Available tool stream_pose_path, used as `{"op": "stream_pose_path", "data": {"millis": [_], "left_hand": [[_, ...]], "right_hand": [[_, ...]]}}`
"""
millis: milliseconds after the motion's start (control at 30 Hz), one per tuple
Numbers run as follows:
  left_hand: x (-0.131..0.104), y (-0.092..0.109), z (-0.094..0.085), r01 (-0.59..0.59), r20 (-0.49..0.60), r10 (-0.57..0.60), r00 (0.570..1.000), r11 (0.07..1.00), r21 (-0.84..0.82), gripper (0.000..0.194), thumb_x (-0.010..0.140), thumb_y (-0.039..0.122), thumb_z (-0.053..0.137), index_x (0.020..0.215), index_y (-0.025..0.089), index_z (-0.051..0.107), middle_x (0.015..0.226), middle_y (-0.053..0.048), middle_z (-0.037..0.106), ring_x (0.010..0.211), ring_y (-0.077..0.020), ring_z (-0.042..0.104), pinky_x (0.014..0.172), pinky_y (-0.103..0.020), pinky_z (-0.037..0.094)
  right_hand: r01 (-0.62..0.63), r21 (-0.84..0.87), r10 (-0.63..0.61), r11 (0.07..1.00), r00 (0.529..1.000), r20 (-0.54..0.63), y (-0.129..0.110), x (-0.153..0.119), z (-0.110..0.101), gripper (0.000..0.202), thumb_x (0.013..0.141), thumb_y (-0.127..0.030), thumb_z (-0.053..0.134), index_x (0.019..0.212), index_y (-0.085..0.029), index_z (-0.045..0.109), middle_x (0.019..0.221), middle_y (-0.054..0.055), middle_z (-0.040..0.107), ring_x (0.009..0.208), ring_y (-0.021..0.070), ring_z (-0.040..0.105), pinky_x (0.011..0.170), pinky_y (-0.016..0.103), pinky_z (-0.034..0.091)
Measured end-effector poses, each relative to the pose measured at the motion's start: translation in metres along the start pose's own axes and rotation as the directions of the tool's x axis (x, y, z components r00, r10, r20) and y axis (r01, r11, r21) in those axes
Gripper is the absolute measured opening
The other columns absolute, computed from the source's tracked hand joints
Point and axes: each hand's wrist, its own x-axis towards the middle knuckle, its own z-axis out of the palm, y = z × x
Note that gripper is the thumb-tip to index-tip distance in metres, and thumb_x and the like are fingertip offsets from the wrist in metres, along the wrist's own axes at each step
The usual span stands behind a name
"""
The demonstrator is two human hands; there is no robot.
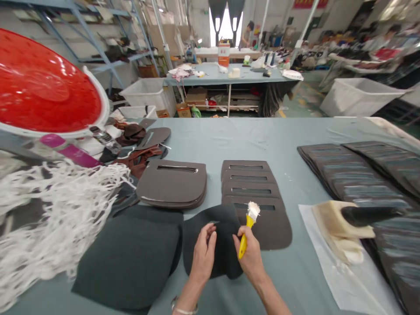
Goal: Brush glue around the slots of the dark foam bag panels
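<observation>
From my remote seat, I have the right hand [251,250] closed round the brush [250,222], bristles pointing just past 12 o'clock, probably to spare the panel [192,234] at 6 o'clock. The left hand [204,253] curls narrowly over that panel; I cannot tell whether it pinches. Slotted sheets [262,229], at the panel's 2 o'clock, overlap, likely so each edge shows.

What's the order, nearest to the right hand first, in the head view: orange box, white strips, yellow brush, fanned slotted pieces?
1. Yellow brush: in right hand.
2. Fanned slotted pieces: just beyond.
3. White strips: left.
4. Orange box: far table.
</observation>
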Motion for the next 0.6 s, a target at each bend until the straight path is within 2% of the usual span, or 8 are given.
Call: {"op": "stream_pose_path", "data": {"millis": [67,100,200,267,333,400,533,600], "left_hand": [[-0.001,-0.012,0.021,-0.159,0.086,0.142,0.986,0.96,0.23,0.04,0.091,0.039,0.037,0.127,0.023,0.048,0.13,-0.008,0.056,0.124,-0.0216,0.047,0.104,-0.045,0.037],[-0.003,-0.019,0.031,-0.251,0.149,0.212,0.966,0.906,0.341,0.041,0.091,0.037,0.038,0.129,0.024,0.046,0.134,-0.008,0.053,0.129,-0.023,0.042,0.106,-0.048,0.035],[-0.012,-0.036,0.059,-0.491,0.326,0.367,0.871,0.679,0.545,0.047,0.091,0.032,0.04,0.137,0.027,0.038,0.144,-0.005,0.042,0.136,-0.0252,0.031,0.107,-0.051,0.033],[-0.018,-0.044,0.071,-0.575,0.385,0.429,0.817,0.544,0.612,0.05,0.09,0.031,0.041,0.14,0.027,0.034,0.148,-0.003,0.035,0.138,-0.0256,0.027,0.106,-0.05,0.034],[-0.02,-0.048,0.079,-0.609,0.408,0.467,0.784,0.454,0.651,0.052,0.09,0.031,0.041,0.14,0.027,0.032,0.15,-0.002,0.031,0.139,-0.0256,0.025,0.105,-0.048,0.035],[-0.02,-0.05,0.084,-0.621,0.415,0.491,0.766,0.401,0.673,0.052,0.09,0.032,0.041,0.141,0.026,0.031,0.151,-0.002,0.03,0.139,-0.0256,0.025,0.104,-0.047,0.035],[-0.018,-0.05,0.089,-0.633,0.421,0.516,0.746,0.352,0.69,0.053,0.089,0.03,0.043,0.141,0.025,0.032,0.15,-0.003,0.031,0.139,-0.0264,0.025,0.104,-0.046,0.036],[-0.017,-0.049,0.091,-0.641,0.432,0.516,0.739,0.343,0.686,0.053,0.089,0.029,0.042,0.141,0.025,0.032,0.15,-0.003,0.031,0.139,-0.0266,0.026,0.103,-0.046,0.037]], "right_hand": [[-0.066,-0.103,0.06,0.993,0.996,-0.062,0.032,0.001,-0.036,0.008,0.087,-0.027,0.047,0.086,-0.021,0.043,0.077,-0.001,0.047,0.066,0.0118,0.049,0.065,0.021,0.042],[-0.11,-0.16,0.097,0.981,0.991,-0.089,0.05,0.0,-0.053,0.009,0.086,-0.028,0.048,0.087,-0.021,0.043,0.077,-0.001,0.048,0.066,0.0123,0.049,0.064,0.022,0.042],[-0.228,-0.317,0.186,0.921,0.97,-0.157,0.1,-0.011,-0.094,0.01,0.083,-0.028,0.048,0.087,-0.021,0.043,0.075,-0.001,0.05,0.063,0.014,0.05,0.061,0.024,0.042],[-0.255,-0.393,0.204,0.884,0.965,-0.168,0.126,-0.021,-0.108,0.009,0.081,-0.025,0.048,0.087,-0.021,0.043,0.077,0.0,0.051,0.065,0.0156,0.053,0.062,0.026,0.043],[-0.256,-0.45,0.201,0.855,0.965,-0.167,0.141,-0.029,-0.114,0.01,0.08,-0.019,0.045,0.09,-0.02,0.043,0.083,0.003,0.055,0.071,0.0175,0.056,0.066,0.028,0.045],[-0.259,-0.501,0.2,0.826,0.965,-0.171,0.148,-0.035,-0.113,0.02,0.076,-0.011,0.039,0.094,-0.02,0.044,0.096,0.008,0.057,0.081,0.0192,0.059,0.069,0.028,0.046],[-0.278,-0.591,0.214,0.757,0.96,-0.179,0.15,-0.041,-0.108,0.041,0.066,0.001,0.033,0.1,-0.019,0.046,0.123,0.013,0.051,0.104,0.0213,0.057,0.07,0.027,0.047],[-0.292,-0.626,0.223,0.723,0.956,-0.188,0.15,-0.042,-0.108,0.043,0.065,0.002,0.034,0.1,-0.019,0.047,0.127,0.013,0.049,0.106,0.021,0.056,0.068,0.026,0.047]]}}
